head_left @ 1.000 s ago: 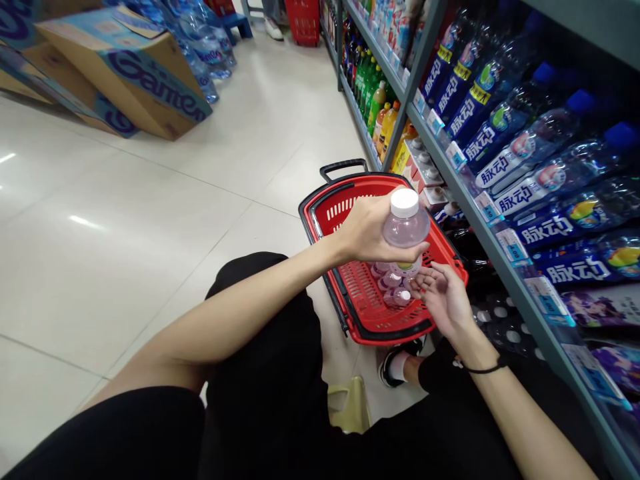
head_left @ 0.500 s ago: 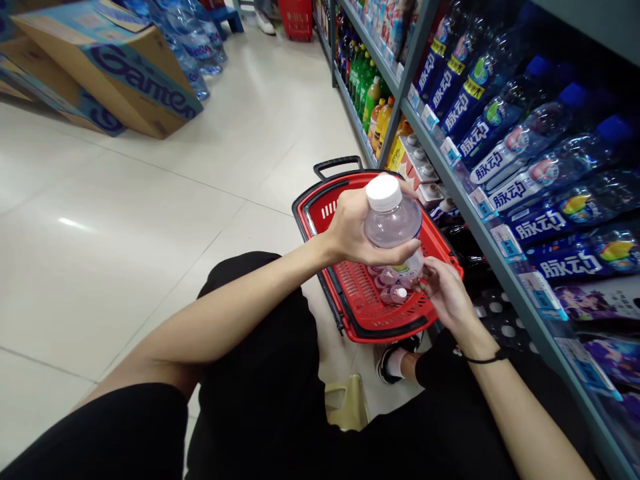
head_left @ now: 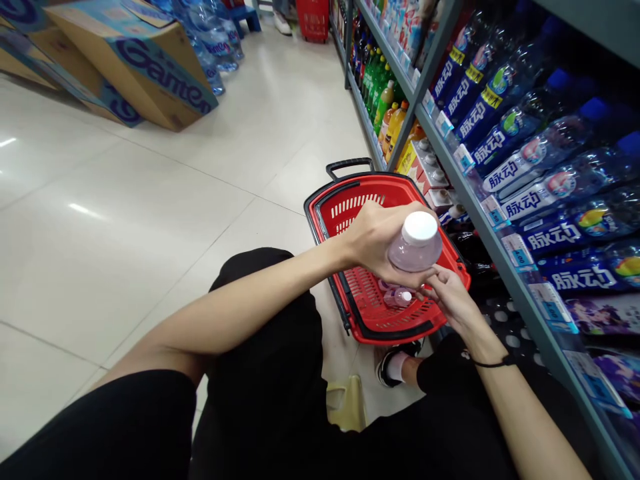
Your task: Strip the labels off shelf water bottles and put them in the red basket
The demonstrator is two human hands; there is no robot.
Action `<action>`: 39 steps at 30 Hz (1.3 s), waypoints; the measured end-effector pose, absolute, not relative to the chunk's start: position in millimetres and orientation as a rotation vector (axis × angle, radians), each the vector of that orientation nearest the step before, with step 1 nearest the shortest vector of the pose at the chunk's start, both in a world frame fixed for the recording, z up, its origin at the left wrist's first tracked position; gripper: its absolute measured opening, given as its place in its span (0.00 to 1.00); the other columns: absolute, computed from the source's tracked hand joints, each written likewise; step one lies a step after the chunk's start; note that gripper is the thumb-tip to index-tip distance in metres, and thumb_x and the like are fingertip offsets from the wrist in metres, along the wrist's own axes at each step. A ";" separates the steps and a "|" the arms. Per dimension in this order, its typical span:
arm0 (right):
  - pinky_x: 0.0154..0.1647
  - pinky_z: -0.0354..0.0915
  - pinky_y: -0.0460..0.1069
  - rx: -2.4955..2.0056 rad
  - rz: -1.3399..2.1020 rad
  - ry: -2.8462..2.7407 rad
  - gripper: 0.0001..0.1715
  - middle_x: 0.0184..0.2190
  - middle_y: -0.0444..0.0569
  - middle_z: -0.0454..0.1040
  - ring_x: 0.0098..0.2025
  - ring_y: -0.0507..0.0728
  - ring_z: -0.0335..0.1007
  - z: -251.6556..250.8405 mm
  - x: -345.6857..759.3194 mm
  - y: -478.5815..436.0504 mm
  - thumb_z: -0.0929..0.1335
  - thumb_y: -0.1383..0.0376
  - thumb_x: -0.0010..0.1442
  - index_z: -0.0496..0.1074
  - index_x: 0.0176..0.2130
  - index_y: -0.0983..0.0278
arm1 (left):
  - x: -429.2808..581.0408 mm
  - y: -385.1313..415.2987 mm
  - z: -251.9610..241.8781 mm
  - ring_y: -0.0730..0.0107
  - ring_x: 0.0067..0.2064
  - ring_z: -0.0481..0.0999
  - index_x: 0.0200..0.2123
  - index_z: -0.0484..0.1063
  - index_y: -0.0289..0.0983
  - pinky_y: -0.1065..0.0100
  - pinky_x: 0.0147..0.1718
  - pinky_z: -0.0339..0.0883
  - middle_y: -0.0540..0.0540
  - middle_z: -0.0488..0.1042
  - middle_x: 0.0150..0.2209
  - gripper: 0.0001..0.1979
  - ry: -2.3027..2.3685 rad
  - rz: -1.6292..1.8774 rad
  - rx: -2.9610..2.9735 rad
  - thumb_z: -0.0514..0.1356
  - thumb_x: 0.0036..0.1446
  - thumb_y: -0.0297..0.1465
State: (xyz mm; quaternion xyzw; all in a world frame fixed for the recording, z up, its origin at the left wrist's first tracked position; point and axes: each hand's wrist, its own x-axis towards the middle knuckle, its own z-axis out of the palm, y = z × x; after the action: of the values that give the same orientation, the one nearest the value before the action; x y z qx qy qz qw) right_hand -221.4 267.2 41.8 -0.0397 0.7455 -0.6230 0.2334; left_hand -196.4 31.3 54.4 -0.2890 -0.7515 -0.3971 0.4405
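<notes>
My left hand [head_left: 383, 240] is wrapped round a clear bottle [head_left: 416, 250] with a white cap, which it holds above a red basket [head_left: 345, 200] with a black rim. The bottle stands nearly upright, its cap toward me, and its lower part is hidden. My right hand [head_left: 450, 293] is just below and to the right, fingers bent near the bottle's lower side; whether they grip it is hidden. Small pinkish bottles [head_left: 399, 297] with white caps lie inside the basket, partly covered by my hands.
Shelves [head_left: 493, 223] of blue-labelled bottles [head_left: 555, 235] run along the right. Cardboard boxes [head_left: 170, 77] and large water bottles [head_left: 215, 40] stand at the upper left. Another red basket [head_left: 313, 20] and a person's shoe [head_left: 283, 23] are at the top.
My left hand and the bottle have moved right and down, and the bottle's cap now faces me more. The whole view has shifted slightly, with the basket further right.
</notes>
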 end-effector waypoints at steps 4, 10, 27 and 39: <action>0.24 0.66 0.46 -0.096 -1.697 2.075 0.28 0.24 0.44 0.77 0.23 0.51 0.69 34.9 -222.9 269.1 0.86 0.51 0.39 0.81 0.34 0.64 | -195.1 32.2 53.2 0.63 0.33 0.84 0.47 0.79 0.40 0.64 0.24 0.67 0.44 0.85 0.38 0.32 -1.887 -0.973 -0.749 0.64 0.50 0.59; 0.24 0.65 0.46 -0.126 -1.695 2.061 0.28 0.24 0.44 0.77 0.23 0.51 0.68 35.6 -221.6 269.1 0.85 0.50 0.40 0.81 0.35 0.63 | -195.9 32.6 53.4 0.62 0.33 0.84 0.47 0.79 0.40 0.63 0.26 0.67 0.45 0.84 0.36 0.33 -1.917 -0.971 -0.737 0.64 0.49 0.59; 0.59 0.70 0.53 -0.683 -1.765 2.128 0.32 0.51 0.49 0.81 0.55 0.61 0.76 40.3 -207.0 256.3 0.82 0.71 0.46 0.79 0.50 0.56 | -198.0 42.0 50.7 0.62 0.35 0.83 0.44 0.77 0.40 0.62 0.33 0.74 0.45 0.84 0.38 0.29 -1.950 -1.150 -0.632 0.69 0.45 0.53; 0.43 0.74 0.52 -0.207 -1.856 2.112 0.31 0.41 0.51 0.84 0.40 0.60 0.79 53.5 -205.9 259.8 0.84 0.48 0.44 0.79 0.41 0.62 | -244.4 63.6 45.5 0.66 0.27 0.76 0.30 0.73 0.37 0.60 0.27 0.74 0.41 0.80 0.30 0.21 -1.703 -2.354 -0.071 0.73 0.51 0.47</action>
State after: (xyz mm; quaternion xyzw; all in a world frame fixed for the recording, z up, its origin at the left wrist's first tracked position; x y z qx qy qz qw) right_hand -205.9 259.8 53.5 -0.0724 0.7395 -0.6498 0.1603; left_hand -244.4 63.6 45.5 -0.0243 -0.5819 -0.8043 0.1174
